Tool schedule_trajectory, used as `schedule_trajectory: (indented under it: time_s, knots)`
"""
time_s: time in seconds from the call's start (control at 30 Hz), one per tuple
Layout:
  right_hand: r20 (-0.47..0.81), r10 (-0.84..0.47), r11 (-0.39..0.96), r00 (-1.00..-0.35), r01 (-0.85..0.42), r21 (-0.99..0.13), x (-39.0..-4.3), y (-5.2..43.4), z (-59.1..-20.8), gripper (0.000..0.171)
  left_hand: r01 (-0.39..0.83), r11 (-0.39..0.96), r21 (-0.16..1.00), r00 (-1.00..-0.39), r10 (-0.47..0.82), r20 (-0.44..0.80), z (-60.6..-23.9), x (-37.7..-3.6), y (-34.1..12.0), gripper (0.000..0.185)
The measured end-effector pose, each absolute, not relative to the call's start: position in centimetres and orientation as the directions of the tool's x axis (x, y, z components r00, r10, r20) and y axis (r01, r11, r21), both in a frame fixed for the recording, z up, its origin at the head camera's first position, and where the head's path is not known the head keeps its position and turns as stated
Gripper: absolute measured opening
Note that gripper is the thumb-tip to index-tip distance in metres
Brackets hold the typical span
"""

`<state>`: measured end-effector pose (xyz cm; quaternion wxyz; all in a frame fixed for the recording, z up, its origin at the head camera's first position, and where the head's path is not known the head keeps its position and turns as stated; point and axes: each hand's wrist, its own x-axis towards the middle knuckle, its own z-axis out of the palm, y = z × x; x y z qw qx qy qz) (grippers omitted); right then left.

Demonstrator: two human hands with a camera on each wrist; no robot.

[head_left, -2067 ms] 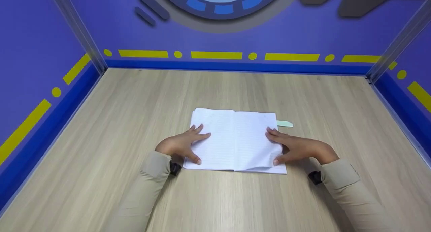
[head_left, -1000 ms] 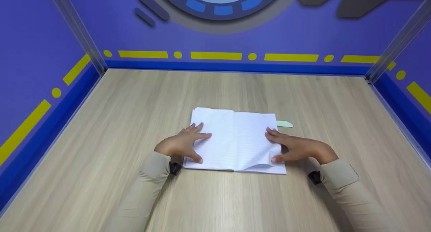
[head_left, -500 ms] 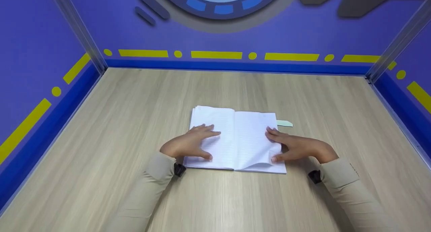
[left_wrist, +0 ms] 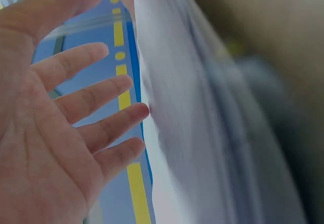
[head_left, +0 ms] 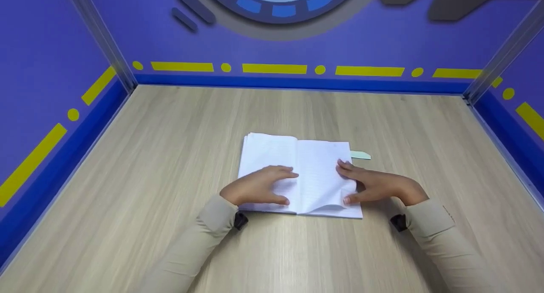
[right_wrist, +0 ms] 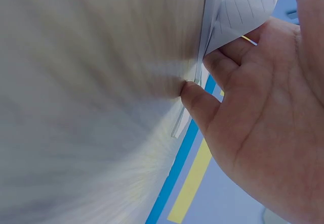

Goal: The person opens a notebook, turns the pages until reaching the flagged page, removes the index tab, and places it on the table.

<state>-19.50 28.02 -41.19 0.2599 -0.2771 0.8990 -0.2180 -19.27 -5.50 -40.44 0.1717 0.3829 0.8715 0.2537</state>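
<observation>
An open notebook (head_left: 318, 165) with lined white pages lies on the table in the head view. My left hand (head_left: 261, 186) is over its left page, fingers straight and spread, fingertips close to the centre fold. In the left wrist view the palm of my left hand (left_wrist: 55, 118) faces the camera with nothing in it, its fingertips by the paper. At the right page's outer edge, my right hand (head_left: 374, 186) rests with extended fingers on the paper. The lower corner of that page bulges up by the thumb. The right wrist view shows a lifted lined page (right_wrist: 243, 14) beside my right hand (right_wrist: 268, 102).
A pale green tab (head_left: 361, 155) sticks out from the notebook's right side. The wood-grain table (head_left: 178, 127) is bounded by a blue-purple back wall (head_left: 289, 50) and side walls with yellow marks.
My left hand has slid right from the left page's outer edge to near the centre fold. The right hand has stayed about where it was, and the page bulge by its thumb has grown slightly.
</observation>
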Motion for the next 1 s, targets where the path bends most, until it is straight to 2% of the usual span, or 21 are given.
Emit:
schedule_trajectory:
  time_s: [0.33,1.0]
  knots:
    - [-0.349,-0.606,0.755,-0.715,-0.377,-0.536,-19.6,28.0,-41.2,0.095,0.651,0.538,0.536,-0.631,0.776,-0.012,-40.4,-18.4,-2.2,0.057]
    - [-0.327,-0.622,0.74,-0.712,-0.397,-0.543,-19.5,28.1,-41.4,0.094,0.772,0.481,0.416,-0.55,0.833,0.057,-40.7,-17.3,2.6,0.046]
